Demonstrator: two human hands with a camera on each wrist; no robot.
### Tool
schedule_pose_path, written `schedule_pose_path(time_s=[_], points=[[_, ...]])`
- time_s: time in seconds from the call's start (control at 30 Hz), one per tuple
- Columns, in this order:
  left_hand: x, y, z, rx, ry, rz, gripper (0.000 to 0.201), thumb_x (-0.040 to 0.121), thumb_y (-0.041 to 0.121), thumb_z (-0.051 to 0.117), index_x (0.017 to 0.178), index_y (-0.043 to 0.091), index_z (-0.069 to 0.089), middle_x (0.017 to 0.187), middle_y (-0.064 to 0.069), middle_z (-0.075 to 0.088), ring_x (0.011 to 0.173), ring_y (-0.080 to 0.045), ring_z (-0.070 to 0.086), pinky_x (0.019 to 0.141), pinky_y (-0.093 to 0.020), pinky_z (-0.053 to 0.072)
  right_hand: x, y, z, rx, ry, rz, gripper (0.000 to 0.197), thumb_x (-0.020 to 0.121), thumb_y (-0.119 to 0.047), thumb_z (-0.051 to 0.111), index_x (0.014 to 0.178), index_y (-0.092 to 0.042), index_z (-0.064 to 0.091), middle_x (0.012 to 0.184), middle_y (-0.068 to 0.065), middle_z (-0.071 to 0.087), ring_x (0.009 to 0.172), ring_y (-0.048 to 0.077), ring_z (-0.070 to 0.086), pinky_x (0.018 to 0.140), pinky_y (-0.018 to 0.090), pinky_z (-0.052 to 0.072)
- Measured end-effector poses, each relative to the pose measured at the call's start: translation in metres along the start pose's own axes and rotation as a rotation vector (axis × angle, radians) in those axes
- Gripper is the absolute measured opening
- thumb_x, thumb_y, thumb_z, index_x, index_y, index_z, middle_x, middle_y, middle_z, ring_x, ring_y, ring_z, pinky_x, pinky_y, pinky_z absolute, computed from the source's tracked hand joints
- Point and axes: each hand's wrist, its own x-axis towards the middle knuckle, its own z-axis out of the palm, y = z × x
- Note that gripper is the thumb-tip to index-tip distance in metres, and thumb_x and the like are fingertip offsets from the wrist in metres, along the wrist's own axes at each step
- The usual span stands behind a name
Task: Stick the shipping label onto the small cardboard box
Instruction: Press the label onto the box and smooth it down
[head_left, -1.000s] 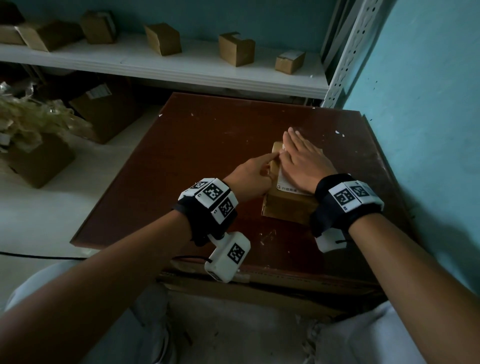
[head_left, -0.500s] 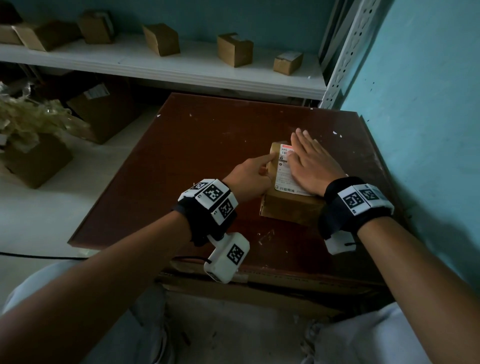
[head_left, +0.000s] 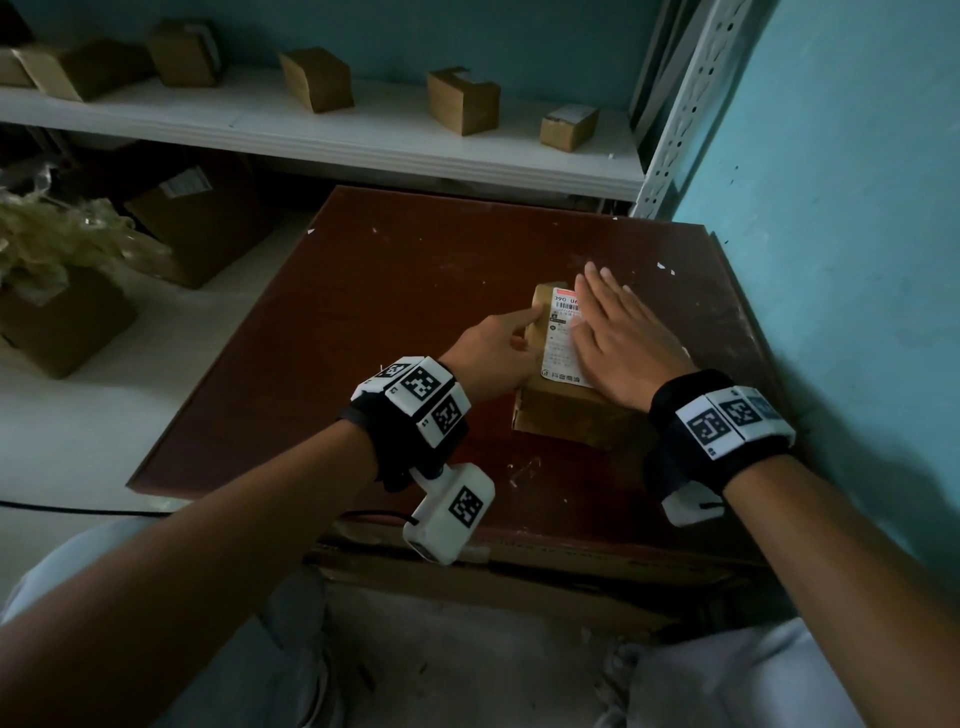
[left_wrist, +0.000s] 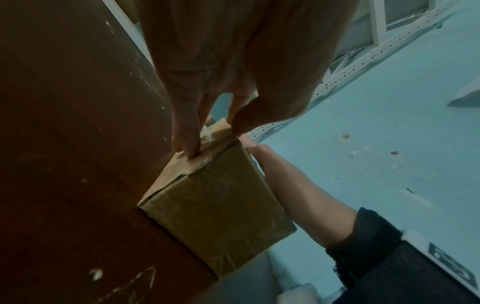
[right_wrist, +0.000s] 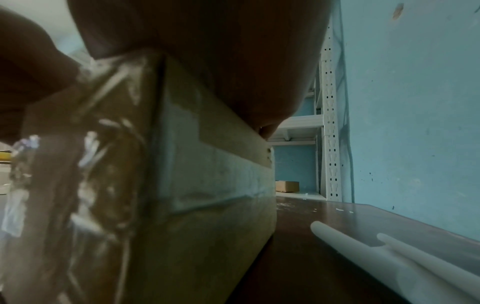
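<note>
The small cardboard box (head_left: 566, 415) stands on the dark red table (head_left: 363, 338), right of the middle. A white shipping label (head_left: 560, 338) with a barcode lies on its top face. My right hand (head_left: 623, 338) lies flat on the label's right part, fingers straight and pointing away from me. My left hand (head_left: 498, 348) holds the box's left side. In the left wrist view its fingers (left_wrist: 187, 142) press the side face of the box (left_wrist: 215, 211) and the thumb sits on the top edge. The right wrist view shows the box (right_wrist: 182, 185) close up under my palm.
A white shelf (head_left: 363, 140) behind the table carries several small boxes (head_left: 462, 101). A blue wall (head_left: 857, 260) runs along the table's right edge. Two white rolls (right_wrist: 389, 257) lie on the table near that wall. Larger boxes (head_left: 62, 322) stand on the floor at left.
My right hand has slid to the right across the box top, uncovering the left part of the label. The left hand and the box have stayed put.
</note>
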Motion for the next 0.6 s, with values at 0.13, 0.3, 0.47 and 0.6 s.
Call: schedule_pose_path(time_s=[0.13, 0.3, 0.47, 0.6], points=[[-0.001, 0.001, -0.001, 0.018, 0.004, 0.013, 0.066, 0.093, 0.018, 0.056, 0.151, 0.026, 0.025, 0.134, -0.007, 0.054, 0.115, -0.019, 0.058, 0.092, -0.042, 0.055, -0.004, -0.005, -0.001, -0.005, -0.012, -0.016, 0.06, 0.103, -0.039, 0.008, 0.154, -0.01, -0.005, 0.162, 0.007, -0.011, 0.149, 0.015, -0.008, 0.122, 0.033, -0.002], [-0.002, 0.001, 0.0, 0.044, 0.002, 0.036, 0.063, 0.094, 0.015, 0.053, 0.15, 0.028, 0.027, 0.134, -0.006, 0.055, 0.11, -0.02, 0.062, 0.089, -0.043, 0.057, -0.006, -0.011, 0.001, 0.004, -0.007, -0.037, 0.059, 0.104, -0.039, 0.007, 0.154, -0.01, -0.005, 0.162, 0.007, -0.011, 0.149, 0.016, -0.009, 0.121, 0.032, -0.003], [-0.005, 0.003, -0.001, 0.092, -0.003, 0.063, 0.059, 0.095, 0.013, 0.048, 0.148, 0.032, 0.03, 0.134, -0.005, 0.054, 0.114, -0.019, 0.058, 0.093, -0.04, 0.054, -0.003, -0.026, 0.007, 0.013, -0.003, -0.068, 0.061, 0.103, -0.04, 0.006, 0.154, -0.01, -0.005, 0.162, 0.007, -0.012, 0.149, 0.016, -0.009, 0.122, 0.033, 0.0], [-0.009, 0.005, -0.001, 0.096, -0.002, 0.083, 0.056, 0.096, 0.01, 0.046, 0.147, 0.03, 0.033, 0.127, -0.005, 0.057, 0.108, -0.022, 0.061, 0.093, -0.041, 0.054, -0.002, -0.029, 0.008, 0.038, -0.014, -0.058, 0.061, 0.103, -0.04, 0.008, 0.154, -0.009, -0.004, 0.162, 0.007, -0.011, 0.149, 0.016, -0.009, 0.122, 0.033, -0.001]])
